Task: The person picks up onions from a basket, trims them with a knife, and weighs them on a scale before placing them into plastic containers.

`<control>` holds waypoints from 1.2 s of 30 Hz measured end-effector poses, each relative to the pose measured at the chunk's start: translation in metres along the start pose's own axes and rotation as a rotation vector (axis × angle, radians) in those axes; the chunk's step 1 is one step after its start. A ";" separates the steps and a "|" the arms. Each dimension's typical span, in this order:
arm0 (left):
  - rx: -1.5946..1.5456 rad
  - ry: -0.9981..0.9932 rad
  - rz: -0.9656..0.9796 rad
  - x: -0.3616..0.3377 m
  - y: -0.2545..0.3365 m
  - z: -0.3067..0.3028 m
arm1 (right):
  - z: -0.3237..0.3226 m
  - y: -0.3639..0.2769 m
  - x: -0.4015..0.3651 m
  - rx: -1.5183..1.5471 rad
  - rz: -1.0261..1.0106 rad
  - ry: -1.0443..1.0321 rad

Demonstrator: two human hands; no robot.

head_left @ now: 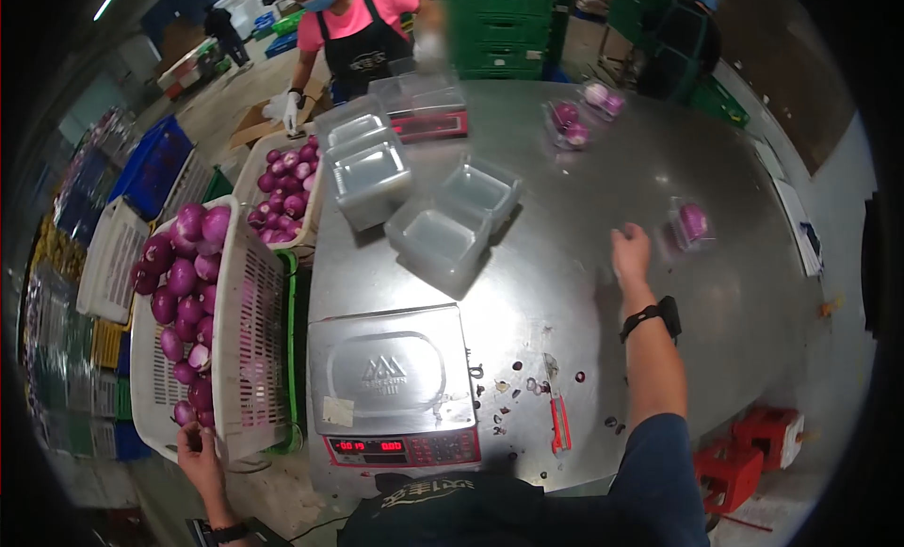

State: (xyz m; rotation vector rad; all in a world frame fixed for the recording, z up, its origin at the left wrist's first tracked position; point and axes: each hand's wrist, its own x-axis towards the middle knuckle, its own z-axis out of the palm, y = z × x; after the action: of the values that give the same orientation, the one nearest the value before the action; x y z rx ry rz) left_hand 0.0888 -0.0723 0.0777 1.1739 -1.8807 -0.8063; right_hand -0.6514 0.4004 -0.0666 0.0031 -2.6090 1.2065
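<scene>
My left hand (pixel 200 450) is at the near end of a white crate (pixel 247 359) of red onions (pixel 190 307), its curled fingers by the lowest onion; whether they grip it I cannot tell. Over the metal table, my right hand (pixel 632 249) is held out with nothing visible in it. A clear pack with onion (pixel 692 222) lies just right of it, apart from the fingers. Stacks of clear plastic trays (pixel 438 234) stand mid-table. In front of them a scale (pixel 391 373) has a bare plate and lit red digits.
A red-handled knife (pixel 560 420) lies among onion scraps. More packs (pixel 569 123) sit at the far side of the table (pixel 565 302). Across it, a person in an apron (pixel 363 53) stands by a second scale (pixel 428 123) and onion crate (pixel 315 203). Red stools (pixel 730 472) stand right.
</scene>
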 end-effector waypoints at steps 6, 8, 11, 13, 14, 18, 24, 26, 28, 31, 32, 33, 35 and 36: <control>0.482 0.070 -0.093 -0.015 -0.020 -0.010 | 0.099 -0.202 -0.152 0.351 -0.546 -0.427; 0.465 0.103 -0.093 -0.015 -0.003 -0.009 | 0.151 -0.241 -0.194 0.200 -0.811 -0.360; 0.472 0.082 -0.065 -0.016 -0.005 -0.014 | 0.159 -0.267 -0.216 -0.299 -0.584 -0.644; 0.467 0.092 -0.021 -0.016 -0.011 -0.014 | 0.161 -0.265 -0.230 -0.282 -0.623 -0.573; 0.466 0.104 -0.030 -0.017 -0.010 -0.014 | 0.162 -0.261 -0.234 -0.268 -0.643 -0.503; 0.491 0.090 0.035 -0.013 -0.002 -0.014 | 0.155 -0.248 -0.210 -0.300 -0.670 -0.513; 0.493 0.012 0.069 -0.007 0.003 -0.017 | 0.168 -0.239 -0.174 -0.340 -0.483 -0.550; 0.540 0.002 0.073 -0.006 -0.003 -0.020 | 0.179 -0.230 -0.168 -0.375 -0.457 -0.382; 0.582 -0.014 0.127 -0.006 -0.007 -0.022 | 0.180 -0.231 -0.165 -0.153 -0.390 -0.248; 0.563 -0.117 0.087 -0.004 0.000 -0.027 | 0.152 -0.258 -0.185 0.235 -0.312 -0.096; 0.548 -0.172 0.073 -0.001 0.001 -0.033 | 0.134 -0.276 -0.202 0.406 -0.308 -0.090; 0.545 -0.178 0.071 0.005 0.003 -0.043 | 0.117 -0.284 -0.224 0.399 -0.307 -0.089; 0.206 -0.484 -0.136 0.027 0.007 -0.066 | 0.082 -0.282 -0.284 0.161 -0.615 -0.280; 0.235 -0.494 -0.006 0.042 0.002 -0.080 | 0.065 -0.280 -0.317 0.123 -0.669 -0.384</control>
State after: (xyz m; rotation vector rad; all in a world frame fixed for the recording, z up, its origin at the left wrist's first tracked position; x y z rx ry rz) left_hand 0.1441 -0.1192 0.1315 1.1957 -2.4301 -0.9623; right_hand -0.3299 0.1339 0.0261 1.1297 -2.4723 1.1741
